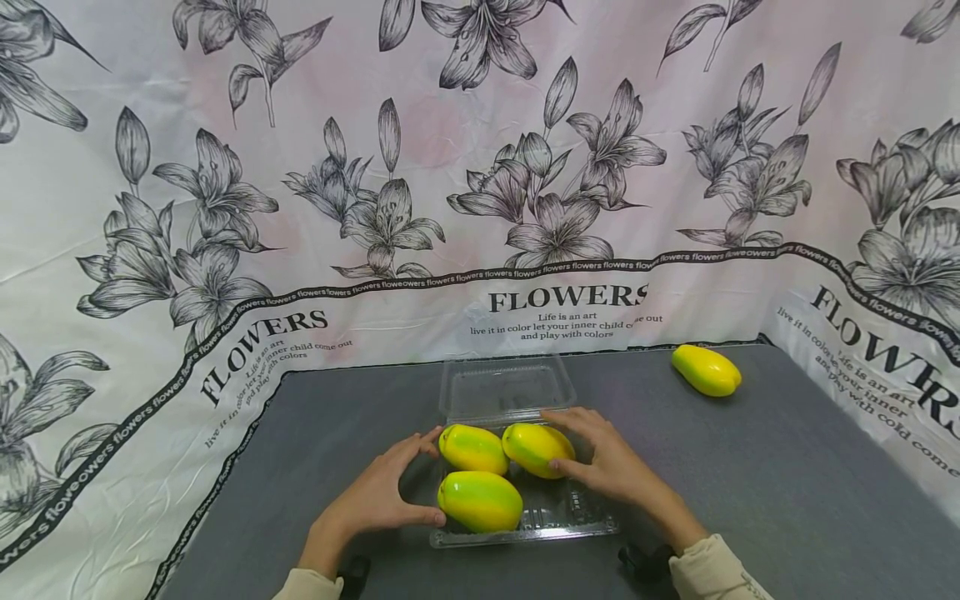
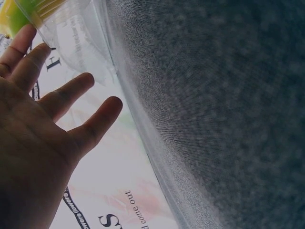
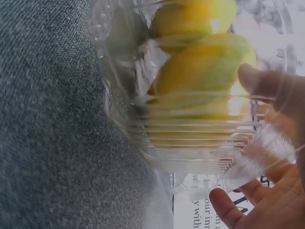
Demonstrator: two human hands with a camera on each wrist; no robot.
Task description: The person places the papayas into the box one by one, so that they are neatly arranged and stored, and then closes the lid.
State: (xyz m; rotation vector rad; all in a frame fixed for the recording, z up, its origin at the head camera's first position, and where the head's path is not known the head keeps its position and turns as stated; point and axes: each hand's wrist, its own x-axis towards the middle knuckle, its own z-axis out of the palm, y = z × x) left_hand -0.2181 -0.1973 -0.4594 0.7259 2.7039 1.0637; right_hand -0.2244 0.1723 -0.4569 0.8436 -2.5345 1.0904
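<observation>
In the head view, a clear plastic clamshell box [image 1: 555, 533] stands with three yellow-green mangoes in it. One is the front mango [image 1: 480, 502], one the back left mango [image 1: 474, 450], one the back right mango [image 1: 537, 450]. My right hand [image 1: 611, 458] holds the back right mango, thumb on its near side and a finger at its far side. My left hand [image 1: 378, 492] is spread at the box's left side, thumb tip by the front mango and fingertips by the back left one. The left wrist view shows those fingers [image 2: 90, 131] extended.
Another mango [image 1: 707, 371] lies at the far right of the grey table [image 1: 750, 467]. The box's transparent lid [image 1: 506, 387] is folded back behind it. A flower-printed cloth [image 1: 420, 317] hangs along the table's back and sides.
</observation>
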